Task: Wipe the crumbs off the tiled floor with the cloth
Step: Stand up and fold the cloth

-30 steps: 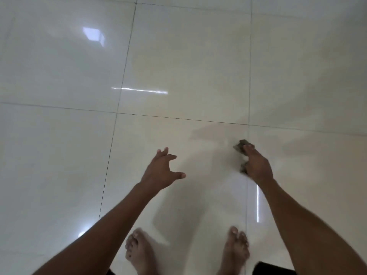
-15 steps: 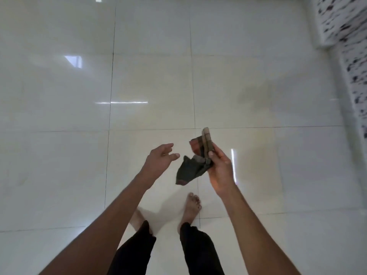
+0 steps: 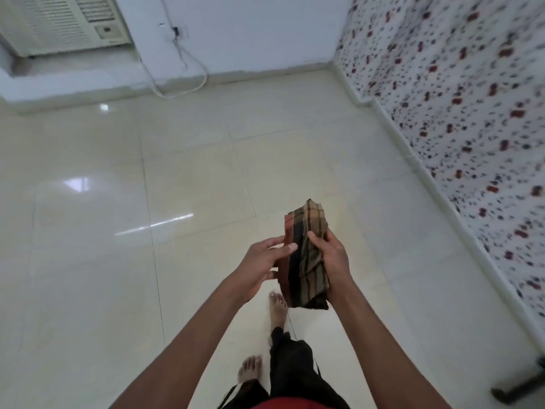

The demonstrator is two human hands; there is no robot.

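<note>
A folded checked cloth (image 3: pixel 306 249), brown, tan and dark striped, is held upright in front of me, well above the glossy cream tiled floor (image 3: pixel 124 261). My right hand (image 3: pixel 331 261) grips its right edge with the thumb across the front. My left hand (image 3: pixel 265 264) holds its left edge, fingers flat along the fold. No crumbs are visible on the tiles. My bare feet (image 3: pixel 277 312) stand on the floor below the cloth.
A bed with a white floral sheet (image 3: pixel 460 119) runs along the right side. A white air-conditioner unit (image 3: pixel 62 22) sits at the top left on a low ledge, with a cable (image 3: pixel 180 81) looping down to the floor. A dark object (image 3: pixel 519 385) lies at the bottom right.
I have risen from a crouch near the floor to standing. The cloth came up off the tile in my right hand, and my left hand has closed in and taken its other edge.
</note>
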